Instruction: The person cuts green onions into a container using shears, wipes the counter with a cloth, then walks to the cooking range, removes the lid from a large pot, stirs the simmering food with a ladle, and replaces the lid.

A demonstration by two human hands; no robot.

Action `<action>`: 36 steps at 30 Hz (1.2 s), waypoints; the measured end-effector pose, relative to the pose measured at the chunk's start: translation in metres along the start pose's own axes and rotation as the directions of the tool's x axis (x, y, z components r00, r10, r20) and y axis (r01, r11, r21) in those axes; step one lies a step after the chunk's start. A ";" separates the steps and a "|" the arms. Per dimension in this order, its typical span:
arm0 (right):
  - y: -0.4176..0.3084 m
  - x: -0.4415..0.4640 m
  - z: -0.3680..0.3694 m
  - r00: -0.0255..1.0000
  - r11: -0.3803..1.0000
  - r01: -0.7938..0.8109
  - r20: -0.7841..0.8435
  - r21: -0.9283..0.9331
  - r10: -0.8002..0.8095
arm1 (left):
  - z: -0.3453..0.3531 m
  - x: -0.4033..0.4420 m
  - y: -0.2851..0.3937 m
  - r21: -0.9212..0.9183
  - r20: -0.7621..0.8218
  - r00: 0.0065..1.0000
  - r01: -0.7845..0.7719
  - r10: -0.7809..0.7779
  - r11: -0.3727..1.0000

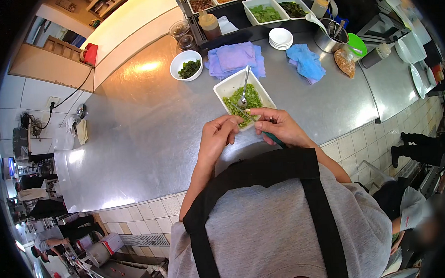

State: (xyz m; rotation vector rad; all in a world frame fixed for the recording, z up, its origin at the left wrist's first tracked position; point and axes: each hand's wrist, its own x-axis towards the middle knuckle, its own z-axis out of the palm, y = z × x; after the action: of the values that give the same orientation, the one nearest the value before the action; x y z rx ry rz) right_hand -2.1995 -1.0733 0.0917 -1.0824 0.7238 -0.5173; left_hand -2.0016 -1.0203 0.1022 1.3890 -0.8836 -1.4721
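My right hand point(280, 128) is closed around a green-handled knife point(273, 138), its thin metal blade pointing away over a white rectangular tub point(221, 92). Chopped green onion point(252, 95) fills the bottom of the tub, and a metal spoon point(244, 88) leans in it with its handle up. My left hand point(219, 132) is at the tub's near left corner, close to the blade. Its fingertips are pinched together; whatever they hold, if anything, is too small to make out.
Folded purple cloths point(234, 59) lie behind the tub, with a bowl of dark greens point(186, 66) to their left. Stacked white dishes point(280, 38), a blue cloth point(306, 62) and a metal pot point(331, 39) stand further right. Other people are in the room's lower corners.
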 end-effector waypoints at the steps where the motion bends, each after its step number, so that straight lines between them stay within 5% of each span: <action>1: -0.001 0.000 0.001 1.000 1.000 0.001 0.001 -0.011 -0.001 | 0.001 0.000 0.000 0.014 0.005 1.000 -0.001 0.001 1.000; 8: -0.004 -0.002 0.005 0.999 0.988 0.009 -0.041 -0.155 -0.016 | 0.005 0.003 -0.008 0.034 -0.037 0.997 -0.064 0.065 0.997; 11: -0.005 -0.003 0.011 0.973 0.928 0.105 -0.156 -0.358 -0.170 | 0.005 0.002 -0.005 0.032 -0.047 0.995 -0.091 0.093 0.995; 17: -0.006 -0.005 0.003 0.999 0.997 -0.038 0.035 0.066 0.036 | 0.004 0.004 -0.008 0.028 -0.042 0.996 -0.076 0.078 0.997; 23: 0.002 -0.001 0.002 0.998 0.998 -0.042 0.046 0.048 0.040 | 0.006 0.003 -0.006 0.040 -0.042 0.994 -0.095 0.096 0.995; 26: 0.007 0.000 0.004 0.996 0.980 0.070 -0.049 -0.186 -0.080 | 0.005 0.005 -0.009 0.054 -0.039 0.995 -0.089 0.091 0.995; 36: 0.002 0.000 0.002 0.997 0.998 -0.031 0.067 0.048 0.028 | 0.005 0.005 -0.008 0.058 -0.028 0.994 -0.105 0.106 0.993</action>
State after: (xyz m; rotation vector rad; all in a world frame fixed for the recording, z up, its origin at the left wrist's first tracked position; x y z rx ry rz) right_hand -2.1980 -1.0709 0.0906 -1.0368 0.6647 -0.4695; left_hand -2.0075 -1.0224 0.0933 1.3813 -0.9715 -1.3518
